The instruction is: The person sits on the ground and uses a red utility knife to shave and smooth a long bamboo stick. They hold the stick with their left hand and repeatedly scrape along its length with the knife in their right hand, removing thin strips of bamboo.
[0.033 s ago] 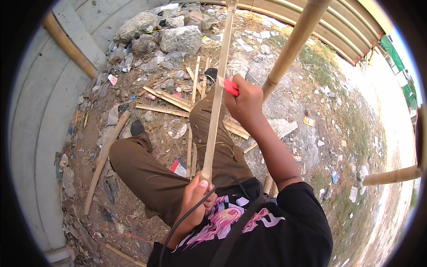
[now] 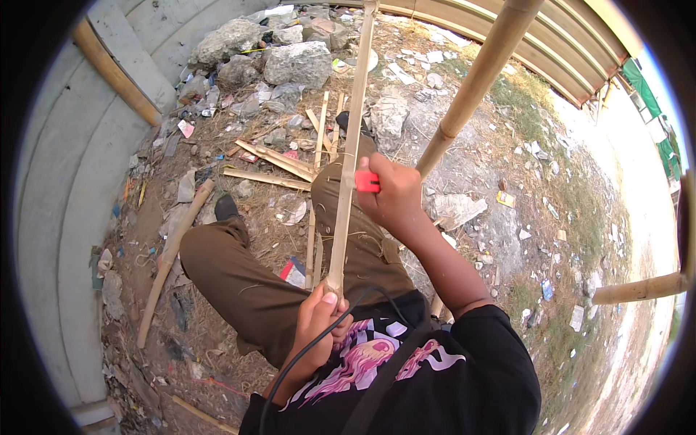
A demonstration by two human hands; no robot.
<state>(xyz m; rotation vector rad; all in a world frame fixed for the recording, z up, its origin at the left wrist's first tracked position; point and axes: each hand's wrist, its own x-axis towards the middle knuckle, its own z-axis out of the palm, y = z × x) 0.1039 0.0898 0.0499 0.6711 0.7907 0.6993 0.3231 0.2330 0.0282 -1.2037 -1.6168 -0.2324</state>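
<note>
A long pale bamboo strip (image 2: pixel 342 239) runs from my lap away past the top of the view. My left hand (image 2: pixel 317 322) is closed round its near end, close to my shirt. Further along, my right hand (image 2: pixel 395 194) grips a red utility knife (image 2: pixel 367 182); its front end meets the right side of the strip, and the blade itself is too blurred to make out. Thin curled shavings (image 2: pixel 351 235) hang near the strip and lie on my brown trousers (image 2: pixel 239 272).
Split bamboo pieces (image 2: pixel 268 180) lie beyond my knees. A thick bamboo pole (image 2: pixel 464 94) slants up on the right, another pole (image 2: pixel 177 250) lies at left. Rocks (image 2: pixel 296 64) sit by the grey wall (image 2: pixel 87 196). A black cable (image 2: pixel 297 355) crosses my left wrist.
My right hand has drawn the red knife down along the bamboo strip toward me. The strip's far end has shifted slightly left; my left hand keeps its hold.
</note>
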